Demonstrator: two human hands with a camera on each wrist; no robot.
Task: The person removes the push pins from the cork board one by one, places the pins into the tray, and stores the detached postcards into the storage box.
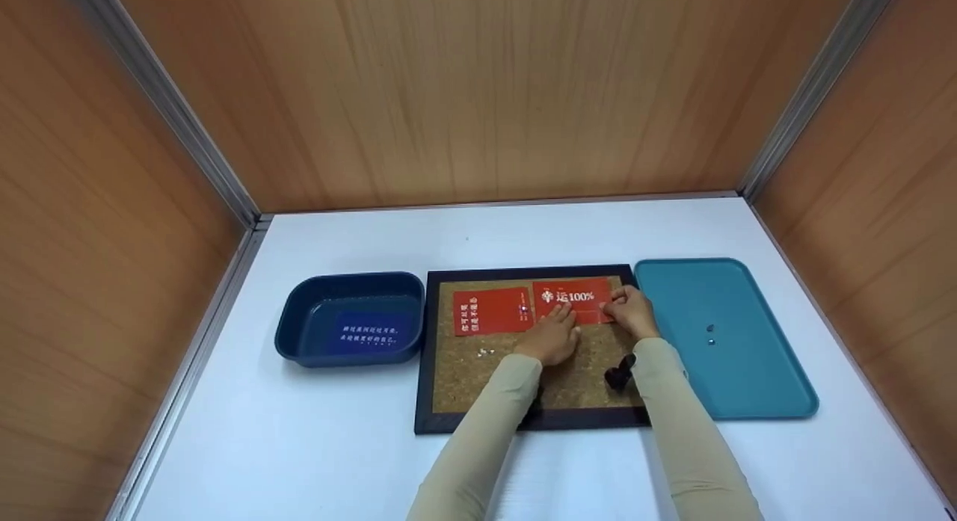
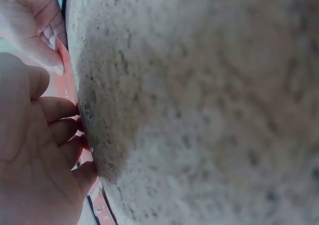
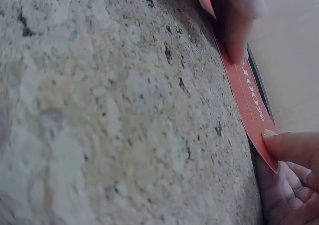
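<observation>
The red card marked 100% (image 1: 574, 300) lies flat on the cork board (image 1: 478, 379), along its far edge, right of centre. The right hand (image 1: 630, 312) pinches the card's right end; the right wrist view shows a thumb tip on its corner and curled fingers (image 3: 294, 185) beneath. The left hand (image 1: 553, 338) rests on the card's lower left part with fingers only loosely bent, pressing down (the left wrist view shows its fingertips (image 2: 60, 130) at the card's edge). Just left of it, a second red card (image 1: 490, 311) lies on the cork, their ends meeting or overlapping. A few small pins (image 1: 486, 351) sit on the cork below that card. A dark blue tub (image 1: 299, 319) stands left of the board, holding a blue card (image 1: 370, 334). A teal tray (image 1: 755, 386) lies to the right, with two small pins (image 1: 710, 335) in it.
</observation>
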